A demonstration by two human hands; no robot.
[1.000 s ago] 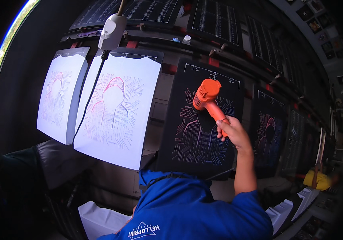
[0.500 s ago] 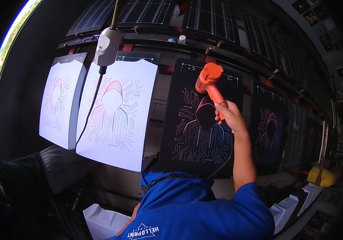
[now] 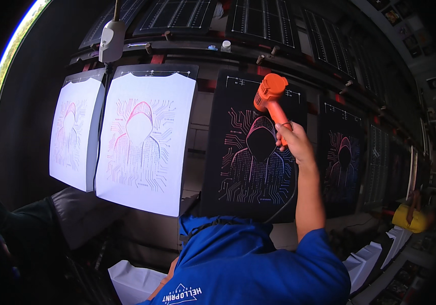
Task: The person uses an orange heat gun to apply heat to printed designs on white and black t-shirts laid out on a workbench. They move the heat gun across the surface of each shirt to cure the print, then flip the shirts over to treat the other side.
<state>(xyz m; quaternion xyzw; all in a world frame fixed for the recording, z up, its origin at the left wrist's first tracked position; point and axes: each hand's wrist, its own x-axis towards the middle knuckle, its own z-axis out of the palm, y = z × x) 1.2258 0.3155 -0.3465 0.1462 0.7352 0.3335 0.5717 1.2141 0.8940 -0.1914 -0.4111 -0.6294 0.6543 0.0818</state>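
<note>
My right hand (image 3: 295, 142) is closed around the handle of an orange heat gun (image 3: 272, 91), held above a black printed shirt panel (image 3: 223, 175). The print on the panel is a hooded figure among circuit lines, in pink fading to blue-violet. From the handle a dark cord runs down past my forearm. My left hand cannot be seen; only a bit of bare skin (image 3: 167, 278) shows beside my blue shirt (image 3: 258, 264).
Two white printed panels (image 3: 182, 152) lie on boards at left, with a hanging power socket (image 3: 112, 43) and cord between them. More dark boards (image 3: 263, 23) line the far side. A small white bottle (image 3: 226, 46) stands on the rail. A person in yellow (image 3: 408, 218) is at far right.
The heat gun and my right hand have shifted slightly right over the black panel, uncovering more of the printed hood. The hanging socket appears further left as the view shifts.
</note>
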